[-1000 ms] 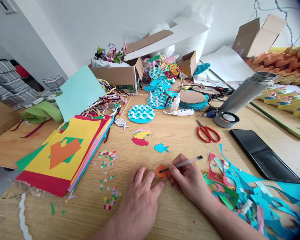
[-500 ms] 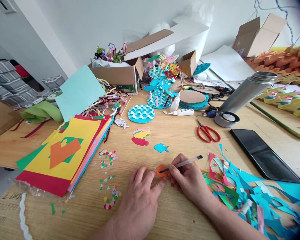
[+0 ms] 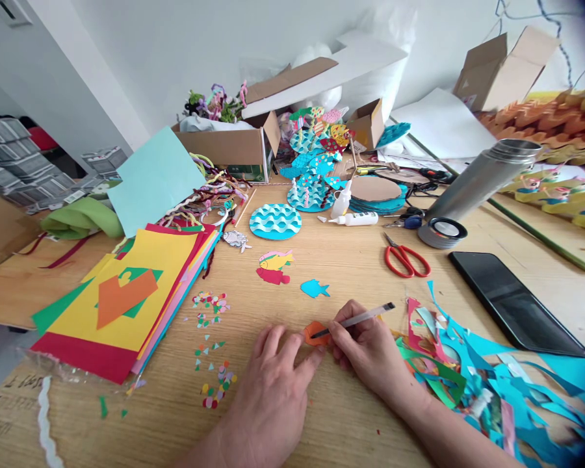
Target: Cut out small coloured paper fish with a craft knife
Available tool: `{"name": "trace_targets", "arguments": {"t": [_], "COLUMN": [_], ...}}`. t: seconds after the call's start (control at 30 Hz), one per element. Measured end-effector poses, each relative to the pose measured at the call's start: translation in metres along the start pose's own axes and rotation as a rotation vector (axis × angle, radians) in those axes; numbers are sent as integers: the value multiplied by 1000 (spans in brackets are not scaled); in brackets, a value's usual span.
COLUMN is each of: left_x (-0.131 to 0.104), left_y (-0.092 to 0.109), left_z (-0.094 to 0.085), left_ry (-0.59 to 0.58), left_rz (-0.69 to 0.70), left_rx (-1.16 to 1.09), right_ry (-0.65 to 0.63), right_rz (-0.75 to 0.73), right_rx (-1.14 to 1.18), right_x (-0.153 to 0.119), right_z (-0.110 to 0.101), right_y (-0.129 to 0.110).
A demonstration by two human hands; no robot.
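Note:
My right hand (image 3: 363,341) is closed round a pen (image 3: 365,316), its tip on a small orange paper cutout (image 3: 316,331) on the table. My left hand (image 3: 277,383) lies flat beside it, fingers apart, thumb and forefinger at the cutout's edge. Part of the cutout is hidden by my fingers. Just beyond lies a blue paper fish (image 3: 314,288). Farther off, a red paper fish (image 3: 273,276) and a yellow paper fish (image 3: 274,261) overlap. To their left, small paper dots and triangles (image 3: 219,383) are strewn.
Coloured paper sheets (image 3: 170,260) are stacked at the left. Red-handled scissors (image 3: 405,259), a phone (image 3: 517,302) and a steel flask (image 3: 482,179) lie or stand at the right, above a heap of paper scraps (image 3: 497,383). Glue bottles (image 3: 358,219) and a wavy blue disc (image 3: 275,222) sit farther back.
Almost nothing differs. The pen's upper end has shifted very slightly; both hands and the orange cutout stay in place.

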State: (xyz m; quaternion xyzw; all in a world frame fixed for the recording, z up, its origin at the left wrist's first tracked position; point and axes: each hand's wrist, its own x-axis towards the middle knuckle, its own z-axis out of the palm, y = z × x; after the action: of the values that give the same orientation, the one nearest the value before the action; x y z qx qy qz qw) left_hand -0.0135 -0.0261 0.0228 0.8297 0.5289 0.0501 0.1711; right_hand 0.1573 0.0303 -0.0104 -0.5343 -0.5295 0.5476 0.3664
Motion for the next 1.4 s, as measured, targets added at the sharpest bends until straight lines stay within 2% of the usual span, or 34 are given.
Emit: {"name": "trace_targets", "arguments": {"t": [1.4], "left_x": [1], "left_y": [1], "left_z": [-1], "left_ry": [-15], "left_rz": [-10], "left_rx": [-3], "right_ry": [-28], "right_rz": [-53], "right_rx": [-18], "right_x": [0], "right_z": [-1], "right_y": [-3]}}
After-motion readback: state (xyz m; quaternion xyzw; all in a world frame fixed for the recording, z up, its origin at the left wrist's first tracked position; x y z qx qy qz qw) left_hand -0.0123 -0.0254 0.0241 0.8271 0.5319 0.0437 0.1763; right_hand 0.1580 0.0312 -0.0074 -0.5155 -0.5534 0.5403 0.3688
